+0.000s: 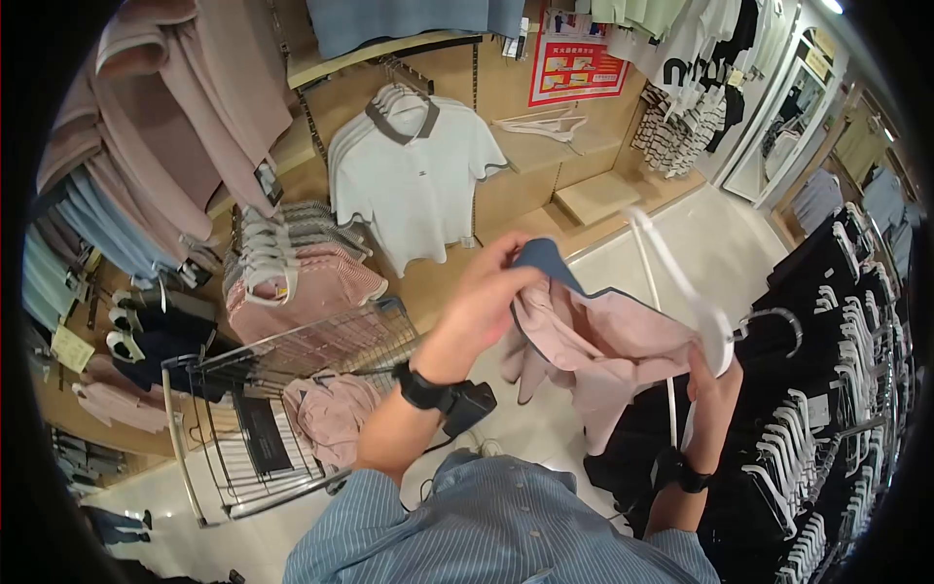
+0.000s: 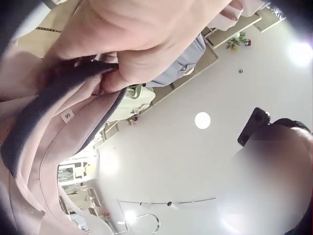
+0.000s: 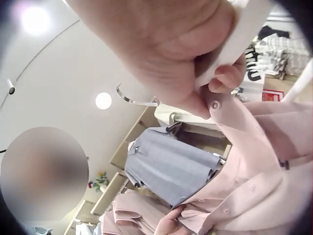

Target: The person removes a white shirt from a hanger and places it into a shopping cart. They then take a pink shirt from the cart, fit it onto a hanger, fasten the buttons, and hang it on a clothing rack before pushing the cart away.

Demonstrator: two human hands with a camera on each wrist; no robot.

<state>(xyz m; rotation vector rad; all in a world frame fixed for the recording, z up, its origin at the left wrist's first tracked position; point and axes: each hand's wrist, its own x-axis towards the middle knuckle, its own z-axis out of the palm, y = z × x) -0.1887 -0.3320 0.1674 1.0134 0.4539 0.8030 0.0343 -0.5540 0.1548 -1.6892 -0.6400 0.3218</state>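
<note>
A pink polo shirt [image 1: 623, 336] with a dark blue collar [image 1: 550, 261] is stretched between my two hands. My left hand [image 1: 482, 302] pinches it at the collar; the left wrist view shows thumb and fingers on the dark edge, near a small size label [image 2: 67, 115]. With my right hand [image 1: 715, 387] I grip a white hanger [image 1: 671, 268], its metal hook [image 1: 793, 326] pointing right, together with the shirt's front edge. A snap button [image 3: 215, 105] sits right at those fingertips in the right wrist view. The hanger's far arm sticks out beyond the shirt.
At lower left stands a wire shopping cart [image 1: 185, 457] holding a crumpled pink garment [image 1: 331, 414]. A rack of black clothes on white hangers [image 1: 856, 355] runs along the right. Ahead, a white polo shirt [image 1: 418, 175] and pink shirts [image 1: 302, 292] hang on the wall.
</note>
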